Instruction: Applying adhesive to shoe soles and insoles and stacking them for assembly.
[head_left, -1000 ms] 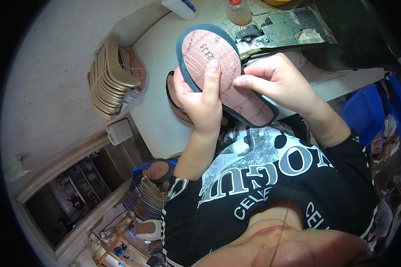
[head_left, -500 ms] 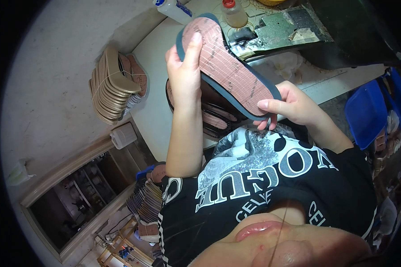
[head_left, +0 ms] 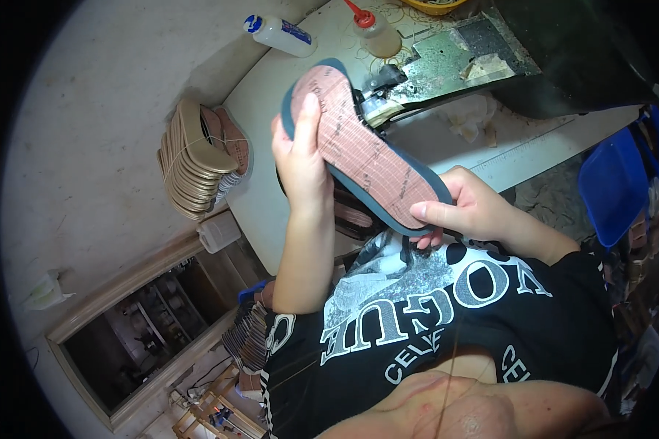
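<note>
My left hand [head_left: 300,150] grips the upper end of an insole [head_left: 366,161], its thumb lying flat on the face. This insole has a pinkish-brown, line-marked face and a dark blue-grey rim. At its lower end my right hand [head_left: 465,208] pinches the edge, thumb on top and fingers underneath. The insole is held tilted, above the near part of the table. Beneath it, partly hidden by the insole and my left forearm, lie more dark-edged pink insoles [head_left: 353,214].
Against the wall on the left stands a tied stack of gold-edged insoles [head_left: 194,164]. A white bottle [head_left: 285,36], a red-tipped squeeze bottle [head_left: 377,35] and a yellow basket [head_left: 436,6] sit at the table's far side. A green machine plate [head_left: 461,62] lies beyond my hands; a blue chair [head_left: 613,189] is at right.
In the picture the insole and both hands sit lower and slightly further left. The table and bottles have shifted too, so the view has moved. Both hands keep their hold.
</note>
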`<state>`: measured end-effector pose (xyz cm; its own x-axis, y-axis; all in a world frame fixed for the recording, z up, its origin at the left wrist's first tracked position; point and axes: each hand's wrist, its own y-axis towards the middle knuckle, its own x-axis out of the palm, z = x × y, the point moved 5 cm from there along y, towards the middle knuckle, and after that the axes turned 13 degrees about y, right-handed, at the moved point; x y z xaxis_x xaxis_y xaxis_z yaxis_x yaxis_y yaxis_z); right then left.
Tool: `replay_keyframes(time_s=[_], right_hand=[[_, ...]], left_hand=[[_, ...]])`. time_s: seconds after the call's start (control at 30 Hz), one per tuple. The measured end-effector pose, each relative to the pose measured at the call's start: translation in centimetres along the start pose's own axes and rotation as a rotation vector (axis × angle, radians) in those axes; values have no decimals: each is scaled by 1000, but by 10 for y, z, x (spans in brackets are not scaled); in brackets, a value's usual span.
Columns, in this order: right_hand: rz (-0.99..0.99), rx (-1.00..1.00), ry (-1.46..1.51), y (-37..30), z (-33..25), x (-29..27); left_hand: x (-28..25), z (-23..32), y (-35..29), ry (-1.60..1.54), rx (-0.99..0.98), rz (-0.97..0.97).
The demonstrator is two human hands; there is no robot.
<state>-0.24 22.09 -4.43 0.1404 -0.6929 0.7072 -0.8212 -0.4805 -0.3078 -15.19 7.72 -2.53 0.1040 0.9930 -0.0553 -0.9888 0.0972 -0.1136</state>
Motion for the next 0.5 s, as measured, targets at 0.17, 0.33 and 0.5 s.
replay_keyframes(time_s=[0.17, 0.33, 0.5], right_hand=[[64, -42, 111, 2, 0, -11], [113, -104, 200, 2, 2, -16], [164, -117, 189, 13, 1, -8]], left_hand=[[10, -24, 13, 8, -85, -33], [20, -21, 21, 49, -74, -61], [20, -20, 27, 117, -57, -30]])
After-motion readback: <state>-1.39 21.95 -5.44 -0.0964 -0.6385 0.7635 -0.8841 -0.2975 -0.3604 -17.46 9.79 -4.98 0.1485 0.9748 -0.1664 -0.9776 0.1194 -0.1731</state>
